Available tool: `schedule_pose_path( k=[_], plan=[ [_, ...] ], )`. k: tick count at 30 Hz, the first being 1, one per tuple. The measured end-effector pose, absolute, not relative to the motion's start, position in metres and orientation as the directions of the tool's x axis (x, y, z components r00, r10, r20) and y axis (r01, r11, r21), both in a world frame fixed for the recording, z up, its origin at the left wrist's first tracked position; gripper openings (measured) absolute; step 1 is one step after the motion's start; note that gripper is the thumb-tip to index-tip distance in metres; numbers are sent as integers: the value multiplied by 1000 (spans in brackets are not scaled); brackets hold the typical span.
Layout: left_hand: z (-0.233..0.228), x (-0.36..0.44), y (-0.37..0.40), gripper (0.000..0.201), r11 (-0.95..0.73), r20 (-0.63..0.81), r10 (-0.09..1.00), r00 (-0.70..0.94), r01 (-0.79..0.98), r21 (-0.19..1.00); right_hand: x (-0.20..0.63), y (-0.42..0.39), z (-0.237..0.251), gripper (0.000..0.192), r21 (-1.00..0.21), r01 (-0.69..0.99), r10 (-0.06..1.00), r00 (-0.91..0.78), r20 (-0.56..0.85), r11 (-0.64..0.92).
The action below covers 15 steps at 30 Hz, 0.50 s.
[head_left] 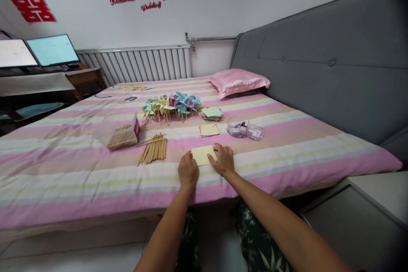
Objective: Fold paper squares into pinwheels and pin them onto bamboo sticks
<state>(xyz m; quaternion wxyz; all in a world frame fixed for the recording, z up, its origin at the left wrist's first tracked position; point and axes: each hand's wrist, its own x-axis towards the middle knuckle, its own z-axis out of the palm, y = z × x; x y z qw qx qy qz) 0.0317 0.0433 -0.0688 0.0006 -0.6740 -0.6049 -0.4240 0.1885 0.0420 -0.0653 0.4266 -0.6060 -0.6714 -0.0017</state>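
Note:
A yellow paper square (pixel 202 154) lies on the striped bed (pixel 79 170) near its front edge. My left hand (pixel 188 171) rests on the paper's left corner, and my right hand (pixel 222 159) presses on its right side. Both hands lie flat on the paper with fingers down. Beyond it lies a second yellow sheet (pixel 209 129), then a small stack of coloured paper (pixel 212 113). Left of my hands lies a bundle of wooden sticks (pixel 154 148). A row of finished paper pinwheels (pixel 171 105) lies farther back.
A box of sticks (pixel 123 134) sits to the left, a clear plastic container (pixel 243 129) to the right, and a pink pillow (pixel 237 81) at the grey headboard (pixel 334 63). Two monitors (pixel 35 51) stand on a desk at far left. A radiator (pixel 137 64) lines the wall.

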Motion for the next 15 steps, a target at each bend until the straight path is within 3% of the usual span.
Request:
schedule_pose_path(
  k=[7, 11, 15],
  plan=[
    [-58, 32, 40, 40, -261, 501, 861, -86, 771, 581, 189, 42, -60, 53, -548, 786, 821, 95, 563, 286],
    [-49, 28, 40, 45, -251, 449, 886, -115, 695, 674, 189, 43, -57, 47, -726, 614, 843, 174, 509, 311],
    [-43, 26, 51, 47, -117, 190, 947, -260, 272, 955, 192, 53, -58, 39, -856, 439, 865, 278, 418, 273]
  ],
)
